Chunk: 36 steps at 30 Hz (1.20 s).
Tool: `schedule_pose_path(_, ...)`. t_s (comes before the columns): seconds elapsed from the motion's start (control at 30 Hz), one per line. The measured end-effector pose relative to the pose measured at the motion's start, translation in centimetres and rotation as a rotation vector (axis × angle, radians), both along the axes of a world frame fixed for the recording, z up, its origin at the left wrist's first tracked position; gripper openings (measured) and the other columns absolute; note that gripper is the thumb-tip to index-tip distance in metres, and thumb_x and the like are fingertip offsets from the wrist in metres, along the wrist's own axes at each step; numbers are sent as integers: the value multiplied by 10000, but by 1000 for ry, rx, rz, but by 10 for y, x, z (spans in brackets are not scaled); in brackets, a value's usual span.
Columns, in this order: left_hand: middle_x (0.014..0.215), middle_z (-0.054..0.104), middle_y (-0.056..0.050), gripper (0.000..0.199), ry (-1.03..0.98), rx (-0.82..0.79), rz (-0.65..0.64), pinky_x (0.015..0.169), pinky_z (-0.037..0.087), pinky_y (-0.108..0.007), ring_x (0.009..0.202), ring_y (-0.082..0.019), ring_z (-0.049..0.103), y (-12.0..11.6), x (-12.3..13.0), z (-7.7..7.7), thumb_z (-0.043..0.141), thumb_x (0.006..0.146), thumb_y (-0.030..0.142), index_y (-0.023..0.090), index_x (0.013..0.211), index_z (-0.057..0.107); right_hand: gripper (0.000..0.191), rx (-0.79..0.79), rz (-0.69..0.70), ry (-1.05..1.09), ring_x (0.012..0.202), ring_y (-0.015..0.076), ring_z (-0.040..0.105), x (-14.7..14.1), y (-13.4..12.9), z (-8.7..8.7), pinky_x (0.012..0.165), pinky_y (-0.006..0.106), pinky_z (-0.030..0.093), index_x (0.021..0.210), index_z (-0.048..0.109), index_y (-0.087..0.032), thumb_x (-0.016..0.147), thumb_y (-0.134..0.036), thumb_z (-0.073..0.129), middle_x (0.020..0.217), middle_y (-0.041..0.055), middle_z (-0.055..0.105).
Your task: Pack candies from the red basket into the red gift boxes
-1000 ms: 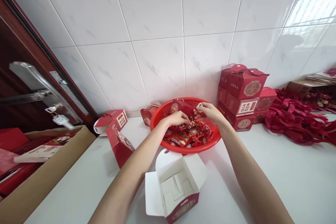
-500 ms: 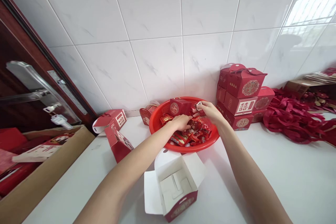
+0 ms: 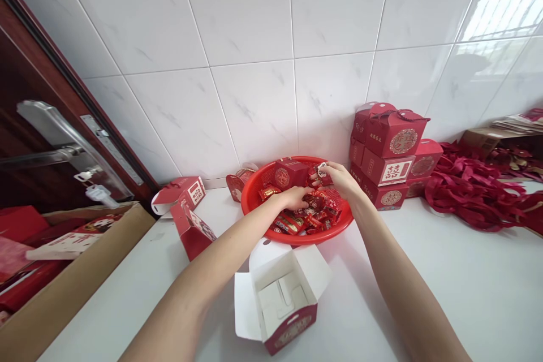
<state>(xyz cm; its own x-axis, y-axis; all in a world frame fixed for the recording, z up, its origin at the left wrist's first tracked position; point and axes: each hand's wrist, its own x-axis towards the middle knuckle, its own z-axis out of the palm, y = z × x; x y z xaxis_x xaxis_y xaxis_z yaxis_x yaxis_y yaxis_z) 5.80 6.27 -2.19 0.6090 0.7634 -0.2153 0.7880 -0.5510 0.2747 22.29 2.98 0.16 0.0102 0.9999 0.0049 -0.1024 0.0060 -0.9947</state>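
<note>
We count two bare hands at work over one red plastic basket (image 3: 250,203), which stands near the tiled wall (image 3: 254,102) and holds a heap of red-wrapped sweets (image 3: 288,223), too many and too overlapped for us to number. Our left hand (image 3: 293,198) reaches down among them with its fingers bent together; we cannot tell whether they grip a sweet. Our right hand (image 3: 339,178) is above the basket's right side, thumb and fingers pinching one small white-faced packet (image 3: 322,169) with dark characters we cannot make out. One closed red box (image 3: 291,174) with a round gold medallion sits at the back of the basket. In front of the basket, on the white tabletop (image 3: 458,288), stands one open box (image 3: 284,300), flaps spread, its white inside showing and a medallion on its near face. To the left we count three more red boxes (image 3: 193,232) — two close together, one just beside the basket. To the right, a stack (image 3: 388,167) rises three boxes high at the front, with others behind and beside it; its middle front label reads 囍, while the other small lettering is unclear. Beyond lies a heap of dark red ribbons (image 3: 470,192). At far left are one cardboard carton (image 3: 97,254) of red items and one door handle (image 3: 63,130) — with keys (image 3: 99,193) hanging below.
</note>
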Motion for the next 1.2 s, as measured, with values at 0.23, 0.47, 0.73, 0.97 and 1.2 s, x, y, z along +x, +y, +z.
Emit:
schedule_pose_path(0.23,848,747,-43,285,-171,-81,63,754,462,-271,862,-243,674,1,-5,9,810,711,351,178,934,774,98,28,-39,-85,558,163,663,2,4,-5,532,261,521,761,569,-204,791,-259,643,691,37,709)
schedule_pose_path(0.47,612,596,1,333,-590,-213,215,526,373,-233,528,-109,486,0,-10,20,560,929,399,140,790,716,297,171,-106,-177,851,188,675,-1,5,-10,673,262,534,960,675,-202,761,-413,738,931,51,736)
schedule_pose_path(0.73,694,590,-16,521,-926,-336,299,439,280,-201,443,-53,366,-9,-8,29,439,974,579,118,965,681,384,198,100,-87,666,212,701,-6,-6,-4,600,349,611,872,718,-185,665,-480,850,843,67,747)
schedule_pose_path(0.97,652,650,-41,491,-711,-430,285,460,315,-221,423,-75,391,-6,-9,27,389,992,471,107,966,718,360,288,-159,43,732,189,673,1,7,-8,709,329,609,724,667,-202,626,-502,839,759,35,713)
schedule_pose_path(1.2,597,680,1,26,-190,-322,142,624,437,-256,595,-151,582,-8,-10,13,769,645,174,175,670,766,294,315,-244,33,757,197,645,3,8,-10,698,326,570,676,644,-207,648,-463,788,723,30,680)
